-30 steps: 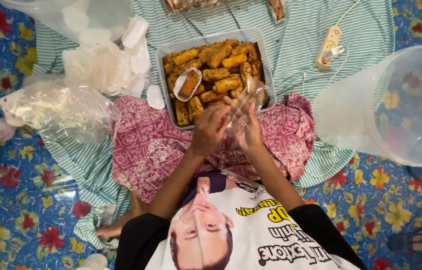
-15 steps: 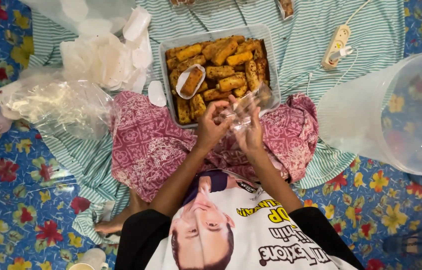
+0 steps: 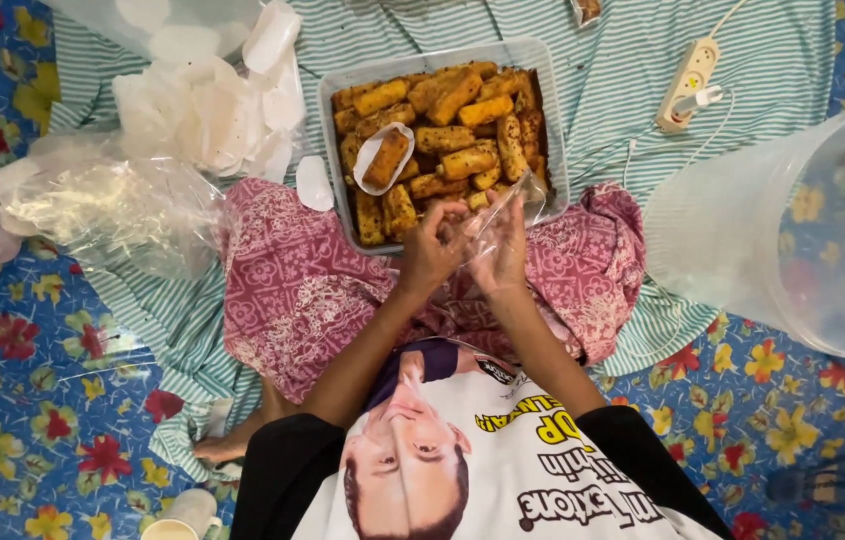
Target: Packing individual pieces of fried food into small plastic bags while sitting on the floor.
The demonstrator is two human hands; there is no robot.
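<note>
Now crinkly clear bag, both hands pinching

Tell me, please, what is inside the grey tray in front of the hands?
The grey tray holds golden-brown fried rolls piled together, one in a small clear wrapper. The tray's bottom is covered by them.

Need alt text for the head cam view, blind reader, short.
Seen from above, a seated person's left hand and right hand hold a small clear plastic bag over their lap, at the near edge of a grey tray filled with golden fried rolls. Crumpled clear bags lie to the left, a big translucent tub to the right.
</note>
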